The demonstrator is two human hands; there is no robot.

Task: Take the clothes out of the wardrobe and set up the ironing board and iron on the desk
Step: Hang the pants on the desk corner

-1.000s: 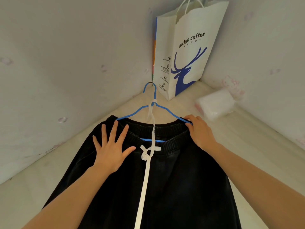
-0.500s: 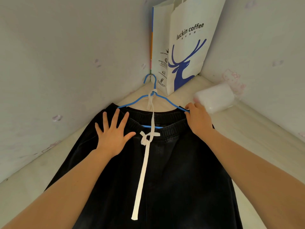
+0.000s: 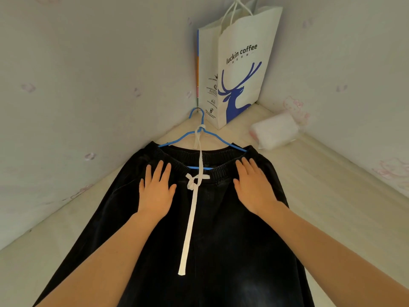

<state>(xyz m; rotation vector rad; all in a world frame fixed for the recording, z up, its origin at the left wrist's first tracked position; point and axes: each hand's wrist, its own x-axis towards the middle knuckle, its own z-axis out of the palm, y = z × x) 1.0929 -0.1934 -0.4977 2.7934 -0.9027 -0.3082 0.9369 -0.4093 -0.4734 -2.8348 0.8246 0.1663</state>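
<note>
black trousers (image 3: pixel 221 240) lie flat on the desk (image 3: pixel 332 196), waistband toward the far corner, legs running off the near edge; blue hanger (image 3: pixel 223 139) is threaded in the waistband.

left hand (image 3: pixel 156 191) and right hand (image 3: pixel 254 187) both palm-down on the fabric just below the waistband, one each side of the drawstring (image 3: pixel 190 218) knot; fingers straight, grasping nothing.

looks like a smoothing step; suggest:
- sweep from the centre out toward the side edges, then down the legs; light pressure, or the cloth bunches
- the drawstring wraps the hanger neck; unwrap it before pulling the hanger, or it will snag
- don't shove the waistband into the paper bag (image 3: pixel 239 74) in the far corner or the white pack (image 3: pixel 274 134) beside it

ironing board and iron not in view.
</note>
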